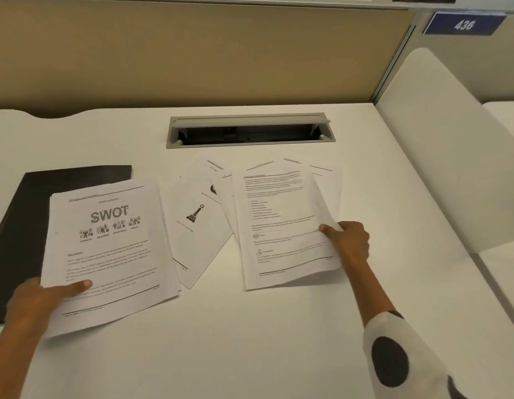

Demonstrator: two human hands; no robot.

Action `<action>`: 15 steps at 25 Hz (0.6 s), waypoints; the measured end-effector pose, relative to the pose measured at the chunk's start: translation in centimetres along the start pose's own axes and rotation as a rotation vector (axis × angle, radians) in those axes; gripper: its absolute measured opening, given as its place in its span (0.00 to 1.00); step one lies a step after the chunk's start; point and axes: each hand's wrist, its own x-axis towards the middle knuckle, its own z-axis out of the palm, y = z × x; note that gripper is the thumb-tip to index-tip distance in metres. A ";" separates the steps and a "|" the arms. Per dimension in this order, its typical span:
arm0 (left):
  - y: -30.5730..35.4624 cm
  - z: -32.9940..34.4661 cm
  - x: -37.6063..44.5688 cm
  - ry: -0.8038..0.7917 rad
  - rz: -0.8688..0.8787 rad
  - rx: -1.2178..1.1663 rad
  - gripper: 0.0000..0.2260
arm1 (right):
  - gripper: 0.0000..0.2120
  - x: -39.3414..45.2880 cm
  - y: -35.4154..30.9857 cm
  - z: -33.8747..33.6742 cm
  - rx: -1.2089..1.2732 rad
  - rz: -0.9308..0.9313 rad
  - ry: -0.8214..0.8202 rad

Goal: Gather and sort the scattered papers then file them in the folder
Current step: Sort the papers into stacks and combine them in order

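Note:
A black folder (48, 182) lies closed at the left of the white desk (264, 341). My left hand (39, 300) grips the lower left corner of a stack of papers (106, 254) topped by a "SWOT" page, held partly over the folder. Loose sheets (198, 226) fan out across the middle of the desk. On the right, my right hand (348, 240) pinches the right edge of a text page (281, 226), thumb on top, with more sheets beneath and behind it.
A grey cable tray (250, 131) with its lid open is set into the desk behind the papers. A tan partition wall (192, 53) runs along the back. A white divider panel (440, 154) stands at the right, under a blue "436" sign (463, 24).

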 end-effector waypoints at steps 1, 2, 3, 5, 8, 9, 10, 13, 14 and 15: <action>0.6 0.1 -1.1 -0.013 0.016 0.026 0.29 | 0.15 0.3 0.8 -0.5 0.000 -0.002 -0.008; 1.4 0.2 -2.0 0.006 0.015 0.040 0.28 | 0.15 0.5 1.5 -1.0 -0.005 -0.013 -0.024; 2.3 0.4 -3.0 0.038 0.020 0.055 0.28 | 0.15 0.6 2.1 -1.3 -0.013 -0.031 -0.042; 3.6 0.8 -4.5 0.059 0.035 0.042 0.26 | 0.08 0.8 3.1 -2.0 0.013 -0.066 -0.055; 4.5 1.4 -5.4 0.089 0.039 0.057 0.26 | 0.03 1.0 3.6 -3.0 0.121 -0.086 -0.032; 4.7 1.4 -5.5 0.108 0.048 0.097 0.26 | 0.04 1.1 3.6 -3.2 0.144 -0.089 -0.042; 5.2 1.4 -5.8 0.151 0.058 0.161 0.27 | 0.05 1.1 3.5 -3.4 0.161 -0.085 -0.065; 7.8 2.6 -7.6 0.331 0.247 0.191 0.28 | 0.03 1.1 3.6 -3.6 0.308 -0.017 -0.174; 9.3 3.9 -9.3 0.363 0.352 0.122 0.24 | 0.03 0.9 3.7 -3.5 0.356 0.003 -0.197; 10.8 5.7 -11.1 0.312 0.422 -0.002 0.20 | 0.04 0.6 3.8 -3.3 0.388 0.016 -0.207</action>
